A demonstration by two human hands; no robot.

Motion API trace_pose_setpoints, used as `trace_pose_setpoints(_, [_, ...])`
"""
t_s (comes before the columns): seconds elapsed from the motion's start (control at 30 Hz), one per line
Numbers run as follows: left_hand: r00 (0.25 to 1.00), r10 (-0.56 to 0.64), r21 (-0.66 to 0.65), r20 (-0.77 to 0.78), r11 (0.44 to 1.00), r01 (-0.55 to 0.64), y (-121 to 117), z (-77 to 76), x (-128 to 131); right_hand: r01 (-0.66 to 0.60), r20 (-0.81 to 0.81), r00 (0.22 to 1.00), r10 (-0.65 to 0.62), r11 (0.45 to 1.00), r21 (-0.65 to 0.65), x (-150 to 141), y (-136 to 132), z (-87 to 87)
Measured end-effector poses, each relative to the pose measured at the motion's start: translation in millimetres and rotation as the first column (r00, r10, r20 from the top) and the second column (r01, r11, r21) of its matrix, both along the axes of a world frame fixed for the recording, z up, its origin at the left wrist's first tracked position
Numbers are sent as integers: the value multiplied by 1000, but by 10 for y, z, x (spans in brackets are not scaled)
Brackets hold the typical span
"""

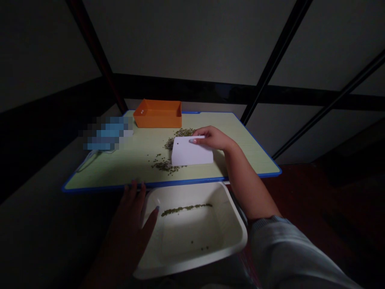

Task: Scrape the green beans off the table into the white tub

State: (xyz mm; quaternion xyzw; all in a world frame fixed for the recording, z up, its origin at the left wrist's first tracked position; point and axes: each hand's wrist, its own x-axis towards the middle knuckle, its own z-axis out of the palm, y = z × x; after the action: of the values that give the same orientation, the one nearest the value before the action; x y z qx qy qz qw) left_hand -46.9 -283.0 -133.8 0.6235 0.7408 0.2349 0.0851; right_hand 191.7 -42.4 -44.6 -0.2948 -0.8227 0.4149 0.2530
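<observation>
My right hand (212,137) is closed on a flat white dough scraper (192,152) with a small hole in one corner, tilted with its long lower edge at the tabletop. Small dark-green grains, looking like mung beans (167,164), lie scattered to its left and behind it. Below the table's near edge is a white plastic basin (192,237), with a line of the same grains (186,208) along its far side and a few loose ones nearer me. My left hand (129,224) grips the basin's left rim, thumb inside and fingers outside, fingertips near the table edge.
The pale green table (240,148) has a blue edge. An orange open tray (159,118) stands at the back left. A pixelated blue item (108,134) with a white cord lies at the left. Wall panels rise behind; the surroundings are dim.
</observation>
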Motion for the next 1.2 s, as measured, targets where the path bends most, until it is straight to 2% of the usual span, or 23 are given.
trace_pose_setpoints(0.23, [1000, -8, 28, -22, 1000, 9, 3, -41, -6, -54, -49, 997, 52, 997, -48, -8, -43, 18])
trace_pose_setpoints(0.33, [1000, -8, 54, -24, 998, 9, 6, -24, 2, -83, -21, 996, 82, 995, -48, -14, -57, 24])
trace_pose_setpoints(0.57, [1000, -3, -12, -15, 1000, 3, -6, 45, 24, -16, 65, 998, 18, 999, -38, 37, -46, 50])
trace_pose_setpoints(0.7, [1000, -15, -13, -25, 1000, 15, 7, 32, 26, 14, 33, 999, -12, 999, -49, 42, -65, 57])
trace_pose_setpoints(0.97, [1000, -10, 11, -21, 1000, 10, 3, 30, 32, -11, 44, 999, 13, 999, -47, -82, -132, 26])
trace_pose_setpoints(1.2, [999, -9, 9, -35, 1000, 10, 12, 1, 23, -9, 59, 998, 11, 999, -33, -72, -117, 21])
